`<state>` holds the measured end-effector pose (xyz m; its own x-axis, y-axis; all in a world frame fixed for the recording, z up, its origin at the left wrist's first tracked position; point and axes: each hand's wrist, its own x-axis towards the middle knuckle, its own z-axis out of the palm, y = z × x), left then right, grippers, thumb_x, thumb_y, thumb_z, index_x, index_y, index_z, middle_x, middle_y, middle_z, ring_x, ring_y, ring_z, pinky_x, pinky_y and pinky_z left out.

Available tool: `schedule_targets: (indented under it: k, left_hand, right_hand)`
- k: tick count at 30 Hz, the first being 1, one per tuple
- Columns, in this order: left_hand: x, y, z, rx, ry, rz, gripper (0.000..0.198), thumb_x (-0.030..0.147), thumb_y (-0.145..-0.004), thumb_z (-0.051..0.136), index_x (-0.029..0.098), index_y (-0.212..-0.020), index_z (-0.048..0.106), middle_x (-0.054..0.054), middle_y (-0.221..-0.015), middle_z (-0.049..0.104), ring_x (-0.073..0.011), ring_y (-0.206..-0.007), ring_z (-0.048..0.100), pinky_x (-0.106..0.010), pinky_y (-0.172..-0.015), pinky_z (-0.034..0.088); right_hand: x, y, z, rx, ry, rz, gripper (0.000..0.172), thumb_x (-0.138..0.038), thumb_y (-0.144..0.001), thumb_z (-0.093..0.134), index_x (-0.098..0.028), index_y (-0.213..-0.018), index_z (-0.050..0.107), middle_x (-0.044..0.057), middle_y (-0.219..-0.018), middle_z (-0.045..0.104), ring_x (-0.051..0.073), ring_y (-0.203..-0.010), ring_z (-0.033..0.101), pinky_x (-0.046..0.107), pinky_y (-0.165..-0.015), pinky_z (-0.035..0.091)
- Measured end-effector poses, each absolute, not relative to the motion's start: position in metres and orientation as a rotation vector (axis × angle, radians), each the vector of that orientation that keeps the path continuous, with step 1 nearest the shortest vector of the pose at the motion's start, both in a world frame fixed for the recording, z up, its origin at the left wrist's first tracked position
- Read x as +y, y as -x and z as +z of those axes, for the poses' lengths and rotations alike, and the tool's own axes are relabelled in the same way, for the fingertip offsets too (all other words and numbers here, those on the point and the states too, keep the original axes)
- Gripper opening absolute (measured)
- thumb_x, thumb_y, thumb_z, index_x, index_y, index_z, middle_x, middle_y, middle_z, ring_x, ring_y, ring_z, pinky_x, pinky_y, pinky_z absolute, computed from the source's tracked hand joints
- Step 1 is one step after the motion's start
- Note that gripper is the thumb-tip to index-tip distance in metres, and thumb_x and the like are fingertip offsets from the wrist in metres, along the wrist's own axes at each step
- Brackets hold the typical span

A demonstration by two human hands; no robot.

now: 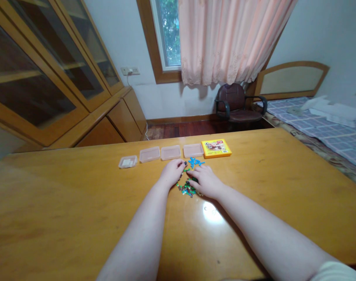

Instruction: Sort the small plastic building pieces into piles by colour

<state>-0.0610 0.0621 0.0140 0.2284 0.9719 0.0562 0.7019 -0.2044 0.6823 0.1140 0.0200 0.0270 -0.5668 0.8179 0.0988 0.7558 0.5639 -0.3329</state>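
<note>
A pile of small green, brown and blue building bricks (pixel 188 190) lies on the wooden table (pixel 78 210), with a separate cluster of blue bricks (pixel 195 162) just beyond it. My left hand (pixel 172 172) rests at the pile's left side, its fingertips pinched together; anything between them is too small to make out. Over the right part of the pile is my right hand (pixel 206 181), with thumb and forefinger apart among the pieces. It covers some of the bricks. Whether its fingertips touch a single piece is unclear.
Behind the bricks stand clear plastic trays (pixel 170 153) in a row, with a smaller tray (pixel 128 161) at the left holding something whitish. A yellow box (pixel 216 148) lies at the row's right end. Past the table are an office chair (pixel 236 103) and a bed (pixel 318 117).
</note>
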Motion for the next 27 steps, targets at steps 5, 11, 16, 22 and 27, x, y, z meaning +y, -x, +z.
schedule_targets:
  k: [5,11,16,22,27]
  left_hand:
    - [0.0625,0.0615,0.0122,1.534,-1.982,0.676,0.03,0.037,-0.084,0.042,0.017,-0.075,0.063,-0.003,-0.075,0.065,-0.0152,-0.07,0.055,-0.023,-0.06,0.038]
    - [0.062,0.0624,0.0116,1.534,-1.988,0.674,0.03,0.037,-0.084,0.042,0.017,-0.077,0.063,-0.004,-0.076,0.065,-0.0152,-0.07,0.055,-0.023,-0.06,0.037]
    - [0.0617,0.0626,0.0123,1.522,-1.991,0.685,0.029,0.037,-0.084,0.043,0.018,-0.077,0.063,-0.003,-0.076,0.065,-0.0155,-0.07,0.055,-0.024,-0.06,0.038]
    - [0.0611,0.0615,0.0151,1.535,-1.942,0.664,0.029,0.037,-0.082,0.045,0.017,-0.078,0.065,-0.004,-0.07,0.064,-0.0161,-0.068,0.055,-0.025,-0.061,0.04]
    - [0.061,0.0612,0.0165,1.527,-1.956,0.634,0.028,0.035,-0.083,0.044,0.016,-0.08,0.065,-0.004,-0.071,0.064,-0.0156,-0.068,0.055,-0.025,-0.061,0.039]
  right_hand:
    - [0.0204,-0.1136,0.0267,-2.534,1.335,0.363,0.036,-0.041,-0.089,0.047,-0.02,-0.115,0.059,0.009,-0.102,0.061,0.022,-0.094,0.049,0.035,-0.085,0.03]
    - [0.0218,-0.1138,0.025,-2.513,1.35,0.368,0.036,-0.042,-0.089,0.047,-0.02,-0.115,0.059,0.009,-0.101,0.063,0.022,-0.093,0.049,0.035,-0.083,0.03]
    - [0.0233,-0.1153,0.0222,-2.491,1.349,0.391,0.034,-0.039,-0.088,0.048,-0.021,-0.115,0.058,0.008,-0.101,0.064,0.022,-0.095,0.05,0.035,-0.083,0.031]
    - [0.0235,-0.1158,0.0212,-2.47,1.333,0.401,0.032,-0.037,-0.088,0.049,-0.021,-0.114,0.059,0.008,-0.101,0.064,0.021,-0.096,0.051,0.034,-0.085,0.031]
    - [0.0245,-0.1156,0.0199,-2.467,1.335,0.414,0.033,-0.038,-0.088,0.05,-0.021,-0.114,0.059,0.007,-0.1,0.064,0.021,-0.095,0.052,0.034,-0.084,0.032]
